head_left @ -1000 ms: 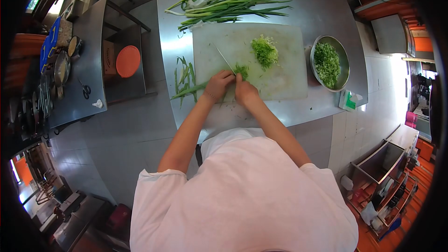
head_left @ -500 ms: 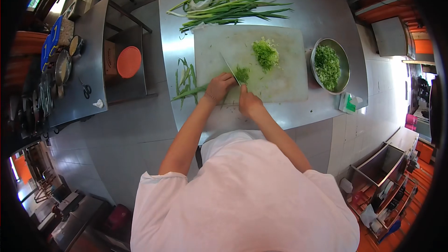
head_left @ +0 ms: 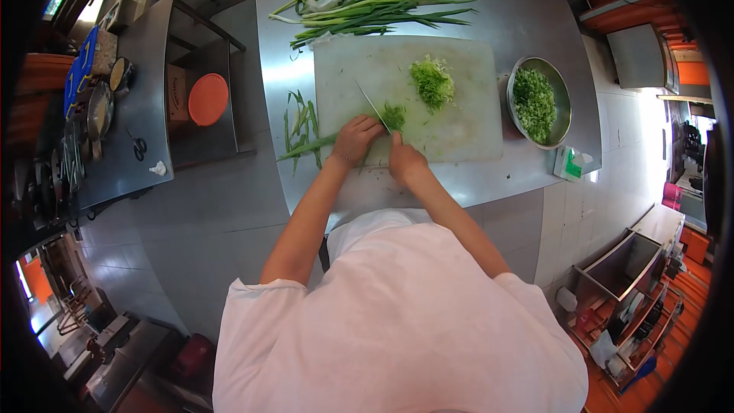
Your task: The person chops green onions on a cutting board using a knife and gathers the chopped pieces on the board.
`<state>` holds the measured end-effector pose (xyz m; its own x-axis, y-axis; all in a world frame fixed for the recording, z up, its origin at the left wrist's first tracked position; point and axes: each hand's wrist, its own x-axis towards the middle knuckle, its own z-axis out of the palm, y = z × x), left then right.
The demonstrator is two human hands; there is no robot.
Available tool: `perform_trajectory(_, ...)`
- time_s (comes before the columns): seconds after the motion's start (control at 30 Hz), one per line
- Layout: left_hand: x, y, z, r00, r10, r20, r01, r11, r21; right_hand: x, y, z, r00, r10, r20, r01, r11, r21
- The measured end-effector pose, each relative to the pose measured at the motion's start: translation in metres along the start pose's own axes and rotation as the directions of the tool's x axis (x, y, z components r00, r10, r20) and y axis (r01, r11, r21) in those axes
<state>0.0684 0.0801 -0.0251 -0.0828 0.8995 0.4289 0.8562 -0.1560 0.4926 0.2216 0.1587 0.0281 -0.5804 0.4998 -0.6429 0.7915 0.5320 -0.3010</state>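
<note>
My right hand (head_left: 407, 162) is closed round the handle of a knife (head_left: 372, 105), whose blade points up and to the left over the cutting board (head_left: 474, 138). Just left of the blade, my left hand (head_left: 358, 138) presses down on a bunch of green onions (head_left: 310, 148), their long ends sticking out past the board's left edge. Against the blade's right side lies a small heap of cut green onion (head_left: 394, 116). A larger, paler chopped pile (head_left: 433, 84) sits farther up the board.
Whole green onions (head_left: 382, 11) lie behind the board. To the right stands a metal bowl (head_left: 567, 111) of chopped greens, with a green-and-white packet (head_left: 569, 163) near it. Loose stalks (head_left: 294, 118) rest left of the board. A side table (head_left: 149, 107) holds scissors (head_left: 138, 145).
The whole view has shifted slightly up and left. Both hands stay at nearly the same spot on the board, with the knife beside the left fingers.
</note>
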Motion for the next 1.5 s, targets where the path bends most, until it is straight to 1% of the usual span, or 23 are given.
perform_trajectory(0.13, 0.001, -0.002, 0.000, 1.000, -0.008, 0.025, 0.007, 1.000, 0.029, 0.021, -0.010, -0.006, 1.000, -0.023, -0.010, 0.024, 1.000, 0.009)
perform_trajectory(0.23, 0.001, -0.002, -0.003, 1.000, -0.006, 0.021, 0.006, 1.000, -0.002, -0.003, -0.003, -0.002, 1.000, -0.001, -0.013, 0.001, 1.000, 0.009)
perform_trajectory(0.33, 0.002, -0.004, 0.000, 1.000, -0.011, 0.019, 0.012, 0.999, -0.034, 0.001, 0.000, 0.003, 1.000, 0.013, -0.013, -0.013, 1.000, 0.020)
perform_trajectory(0.43, 0.005, -0.005, -0.004, 0.996, -0.042, 0.081, 0.046, 0.998, -0.039, 0.017, -0.012, -0.010, 1.000, -0.016, -0.025, 0.016, 1.000, 0.023)
perform_trajectory(0.53, 0.006, -0.006, -0.004, 0.998, -0.020, 0.054, 0.023, 0.998, -0.054, -0.002, -0.011, -0.019, 1.000, -0.019, 0.005, 0.019, 0.999, 0.027)
perform_trajectory(0.63, 0.003, -0.006, -0.004, 0.999, -0.029, 0.039, 0.033, 0.996, -0.086, -0.013, -0.005, -0.003, 1.000, 0.026, 0.000, -0.026, 1.000, 0.012)
perform_trajectory(0.73, 0.003, -0.010, -0.003, 0.998, -0.031, 0.061, 0.036, 0.996, -0.082, 0.021, -0.012, -0.001, 0.999, 0.004, -0.042, -0.002, 0.999, 0.043)
perform_trajectory(0.83, 0.004, -0.007, -0.009, 0.987, -0.042, 0.154, 0.050, 0.998, -0.048, 0.018, -0.008, -0.009, 0.999, -0.027, -0.021, 0.028, 0.999, 0.039)
perform_trajectory(0.93, -0.003, -0.004, -0.009, 0.991, -0.025, 0.134, 0.032, 0.998, -0.046, -0.013, -0.001, -0.004, 0.999, -0.015, -0.029, 0.015, 1.000, 0.004)
perform_trajectory(1.03, -0.004, -0.001, -0.010, 0.986, -0.040, 0.159, 0.046, 0.998, -0.036, 0.006, -0.009, -0.004, 0.999, 0.040, 0.015, -0.040, 0.999, 0.010)
perform_trajectory(1.13, -0.003, -0.001, -0.008, 0.983, -0.052, 0.176, 0.054, 0.999, -0.006, 0.011, -0.016, -0.020, 1.000, 0.001, 0.021, -0.002, 1.000, 0.020)
perform_trajectory(1.23, -0.003, 0.000, -0.011, 0.986, -0.032, 0.165, 0.040, 0.998, -0.047, -0.016, -0.010, -0.014, 0.998, 0.043, 0.042, -0.045, 0.999, 0.025)
perform_trajectory(1.33, -0.003, 0.001, -0.011, 0.984, -0.046, 0.171, 0.054, 0.998, -0.042, -0.006, -0.007, -0.004, 0.998, 0.053, 0.035, -0.054, 0.998, 0.042)
perform_trajectory(1.43, -0.003, -0.001, -0.010, 0.982, -0.066, 0.178, 0.071, 0.997, -0.024, 0.016, -0.014, -0.013, 1.000, -0.019, 0.005, 0.019, 0.999, 0.042)
perform_trajectory(1.5, -0.006, 0.000, -0.008, 0.982, -0.075, 0.176, 0.082, 0.996, -0.034, 0.001, -0.008, -0.012, 1.000, -0.026, 0.000, 0.026, 0.999, 0.038)
